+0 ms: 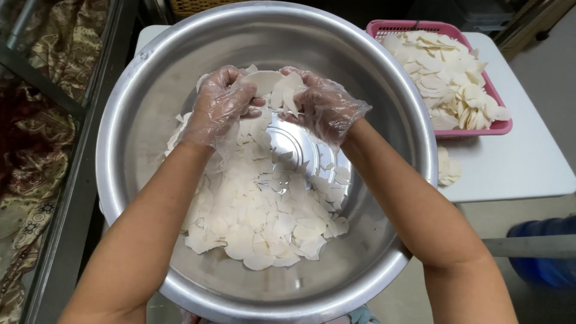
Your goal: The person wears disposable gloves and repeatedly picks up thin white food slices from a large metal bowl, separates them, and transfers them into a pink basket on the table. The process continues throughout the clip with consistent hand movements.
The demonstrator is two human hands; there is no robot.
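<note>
A white table (522,168) stands on a pale floor, with a patterned brown and gold cloth (36,132) lying along the far left beyond a dark metal frame. Over the table's left edge sits a big round steel basin (150,90), which fills most of the view. A heap of thin white slices (258,216) covers the basin's bottom from its left side to the middle, leaving bare metal toward the right wall. The 2 hands wear clear plastic gloves and meet above the far part of the basin. The left hand (219,105) is curled shut on a bunch of slices (270,87), and the right hand (321,105), just beside it, is closed on the same bunch from the other side. At the table's far right corner stands a pink plastic basket (501,126) piled with more white slices. A few loose slices (447,168) lie on the table just in front of the basket. A blue container (543,249) shows below the table's right edge.
</note>
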